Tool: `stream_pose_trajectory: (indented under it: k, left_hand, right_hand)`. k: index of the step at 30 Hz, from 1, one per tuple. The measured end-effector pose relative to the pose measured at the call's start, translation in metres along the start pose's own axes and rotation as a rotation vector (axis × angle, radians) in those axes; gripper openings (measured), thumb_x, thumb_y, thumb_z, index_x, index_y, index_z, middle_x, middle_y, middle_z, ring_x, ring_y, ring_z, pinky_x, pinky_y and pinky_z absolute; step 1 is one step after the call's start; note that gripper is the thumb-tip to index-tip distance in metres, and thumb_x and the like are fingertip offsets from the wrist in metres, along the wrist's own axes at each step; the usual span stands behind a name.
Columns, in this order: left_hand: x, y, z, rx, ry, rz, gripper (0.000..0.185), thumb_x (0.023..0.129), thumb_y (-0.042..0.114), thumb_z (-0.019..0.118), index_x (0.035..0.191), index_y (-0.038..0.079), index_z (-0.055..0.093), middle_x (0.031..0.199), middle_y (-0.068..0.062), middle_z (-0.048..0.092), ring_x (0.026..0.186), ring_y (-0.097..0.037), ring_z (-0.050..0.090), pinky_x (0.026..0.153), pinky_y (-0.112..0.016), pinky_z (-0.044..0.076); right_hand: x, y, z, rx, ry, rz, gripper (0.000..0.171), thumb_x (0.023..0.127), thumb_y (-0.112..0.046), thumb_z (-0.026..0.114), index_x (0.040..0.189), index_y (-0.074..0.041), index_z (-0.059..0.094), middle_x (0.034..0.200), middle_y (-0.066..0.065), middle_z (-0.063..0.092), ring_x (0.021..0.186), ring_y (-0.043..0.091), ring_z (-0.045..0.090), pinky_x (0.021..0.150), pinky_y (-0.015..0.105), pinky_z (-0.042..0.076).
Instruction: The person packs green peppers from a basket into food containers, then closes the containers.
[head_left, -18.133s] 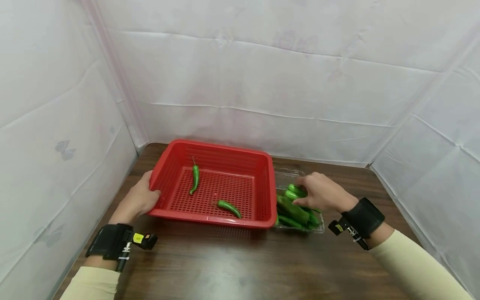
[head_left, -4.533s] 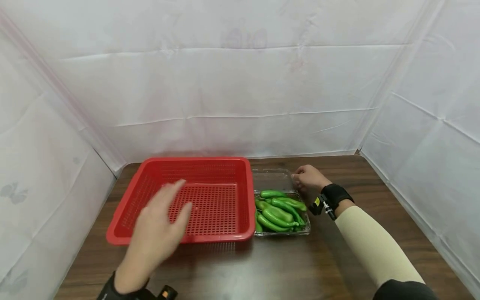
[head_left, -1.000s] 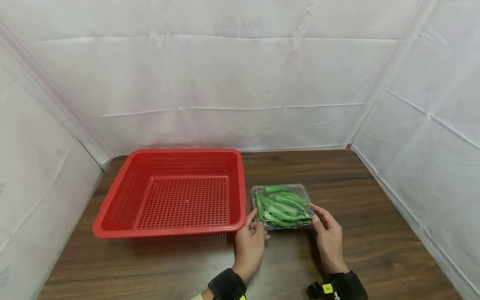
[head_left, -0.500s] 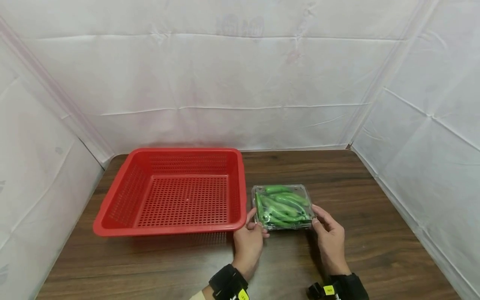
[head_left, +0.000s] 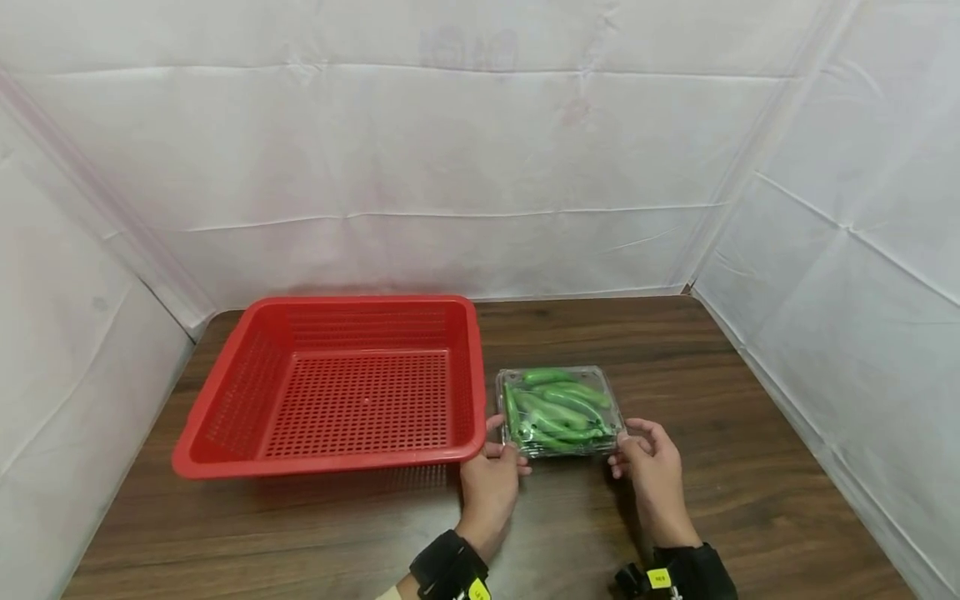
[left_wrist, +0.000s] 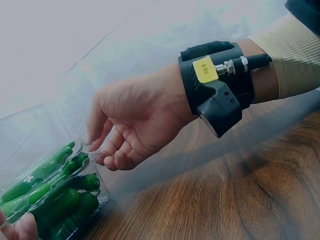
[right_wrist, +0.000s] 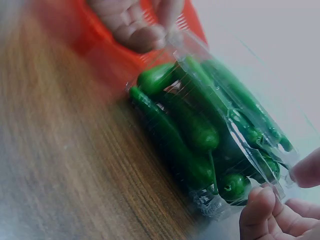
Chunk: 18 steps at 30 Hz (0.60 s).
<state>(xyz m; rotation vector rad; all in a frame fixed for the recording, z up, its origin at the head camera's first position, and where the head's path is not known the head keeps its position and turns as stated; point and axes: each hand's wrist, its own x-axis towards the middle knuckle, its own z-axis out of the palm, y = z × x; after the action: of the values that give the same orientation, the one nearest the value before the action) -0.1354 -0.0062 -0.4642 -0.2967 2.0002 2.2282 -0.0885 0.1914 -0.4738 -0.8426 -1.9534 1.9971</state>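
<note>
A clear plastic clamshell box (head_left: 591, 372) lies on the table with its lid down over several green peppers (head_left: 558, 412). My left hand (head_left: 487, 492) pinches its front left corner; in the right wrist view the left thumb and fingertips meet at the box's seam. My right hand (head_left: 658, 483) pinches the front right corner between thumb and fingers, as the left wrist view also shows. The lid's rim (right_wrist: 245, 142) runs between both hands in the right wrist view. The box's underside is hidden.
A red plastic basket (head_left: 476, 383) with a perforated floor (head_left: 360, 408) stands just left of the box, near my left fingers. The brown wooden table (head_left: 300, 533) is bounded by white sheeting (head_left: 375, 167) behind and at both sides.
Two peppers lay in the basket at first; now none are there. The box's lid, laid back earlier, is now down. Lately the right fingers have shifted slightly at the corner.
</note>
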Motion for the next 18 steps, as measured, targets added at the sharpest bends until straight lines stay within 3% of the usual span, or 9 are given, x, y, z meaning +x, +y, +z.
stream_pose_trajectory:
  k: [9, 18]
  left_hand:
    - [-0.0008, -0.0002, 0.0012, -0.001, -0.001, -0.010, 0.038, 0.093, -0.010, 0.061, 0.129, 0.001, 0.058, 0.078, -0.009, 0.061, 0.059, -0.013, 0.064, 0.060, -0.033, 0.059]
    - [-0.0030, -0.0010, 0.0002, -0.028, 0.009, -0.033, 0.034, 0.095, -0.004, 0.062, 0.127, -0.003, 0.051, 0.080, -0.011, 0.065, 0.061, -0.012, 0.067, 0.063, -0.031, 0.059]
  right_hand:
    - [0.0006, -0.0001, -0.0011, 0.064, 0.011, -0.032, 0.029, 0.098, 0.010, 0.053, 0.116, -0.009, 0.038, 0.072, -0.009, 0.065, 0.064, 0.011, 0.058, 0.061, 0.025, 0.048]
    - [0.0036, 0.0020, 0.0028, 0.093, 0.003, -0.002, 0.017, 0.100, 0.006, 0.052, 0.108, -0.005, 0.041, 0.072, -0.008, 0.062, 0.065, 0.010, 0.057, 0.059, 0.024, 0.047]
